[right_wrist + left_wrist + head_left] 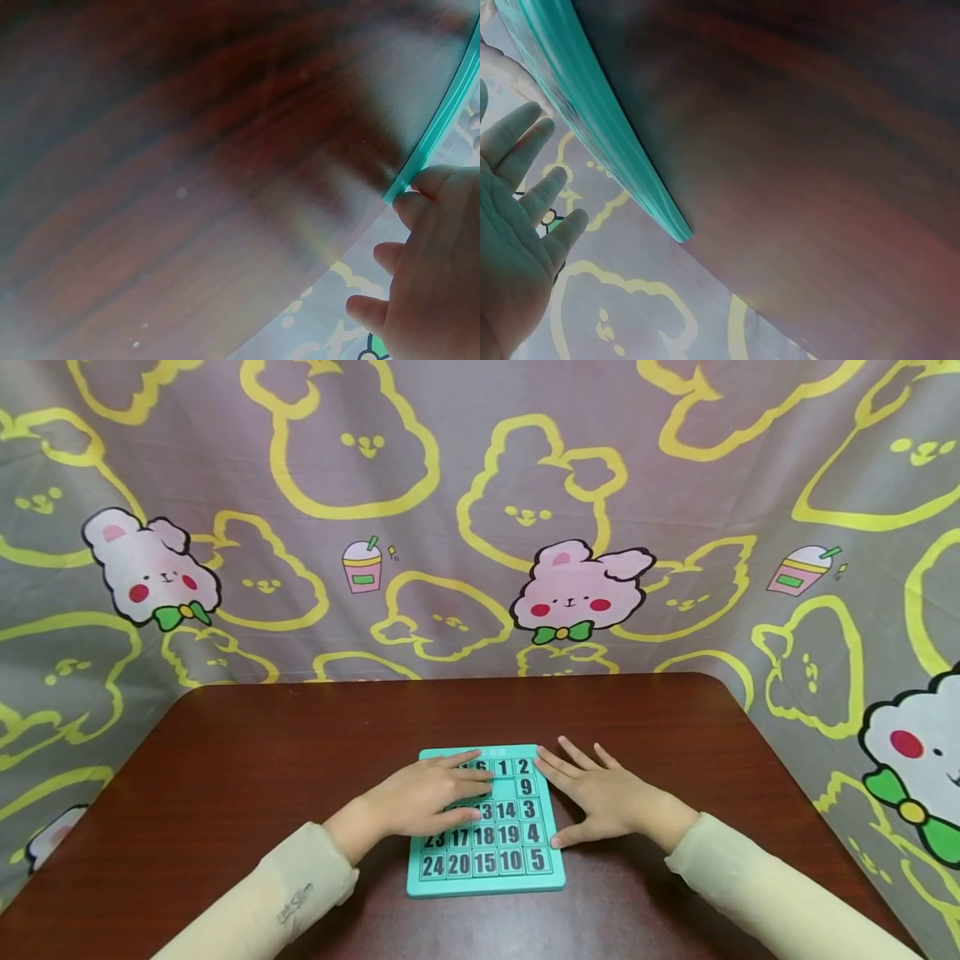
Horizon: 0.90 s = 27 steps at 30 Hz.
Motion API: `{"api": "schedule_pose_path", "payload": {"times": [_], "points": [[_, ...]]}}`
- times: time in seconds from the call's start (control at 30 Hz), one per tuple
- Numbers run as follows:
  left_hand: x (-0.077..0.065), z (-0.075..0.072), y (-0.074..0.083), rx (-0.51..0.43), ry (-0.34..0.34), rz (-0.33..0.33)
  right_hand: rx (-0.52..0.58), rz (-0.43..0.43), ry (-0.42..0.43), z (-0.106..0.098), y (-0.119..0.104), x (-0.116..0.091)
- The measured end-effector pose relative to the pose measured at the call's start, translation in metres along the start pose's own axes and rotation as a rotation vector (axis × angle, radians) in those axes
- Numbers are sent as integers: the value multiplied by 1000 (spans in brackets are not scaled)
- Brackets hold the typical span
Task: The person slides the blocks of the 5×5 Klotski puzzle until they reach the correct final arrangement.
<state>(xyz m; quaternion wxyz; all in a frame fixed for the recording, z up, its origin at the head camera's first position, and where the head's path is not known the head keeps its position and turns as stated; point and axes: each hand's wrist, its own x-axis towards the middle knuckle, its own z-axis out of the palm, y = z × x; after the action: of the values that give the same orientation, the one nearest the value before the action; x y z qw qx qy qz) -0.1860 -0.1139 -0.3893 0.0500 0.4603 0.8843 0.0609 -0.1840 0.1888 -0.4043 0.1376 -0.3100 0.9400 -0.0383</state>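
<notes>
A turquoise sliding number puzzle [498, 883] lies flat on the table, its black-numbered tiles set in rows. The bottom row reads 24, 20, 15, 10, 5, and a gap without a tile shows left of the 9 tile [527, 787]. My left hand [420, 797] reaches over the upper left of the puzzle with fingers spread, hiding several tiles; in the left wrist view its palm [510, 247] and extended fingers show. My right hand [600, 793] is spread at the puzzle's right side, with the index fingertip at the upper right corner and the thumb at the right edge.
The dark red-brown table [300, 735] extends around the puzzle on all sides. A grey curtain [450, 543] with yellow outlines and rabbit faces hangs behind and beside the table, close along its far edge.
</notes>
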Motion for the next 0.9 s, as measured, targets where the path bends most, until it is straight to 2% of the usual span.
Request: {"api": "schedule_pose_path", "payload": {"times": [0.3,0.53,0.9], "points": [[16,-5,8,-12,-29,38,14,2,-3,1,1,0],[27,-2,12,27,-54,72,15,-1,-5,0,1,-1],[38,-2,17,31,-85,76,10,1,-11,0,1,0]]}}
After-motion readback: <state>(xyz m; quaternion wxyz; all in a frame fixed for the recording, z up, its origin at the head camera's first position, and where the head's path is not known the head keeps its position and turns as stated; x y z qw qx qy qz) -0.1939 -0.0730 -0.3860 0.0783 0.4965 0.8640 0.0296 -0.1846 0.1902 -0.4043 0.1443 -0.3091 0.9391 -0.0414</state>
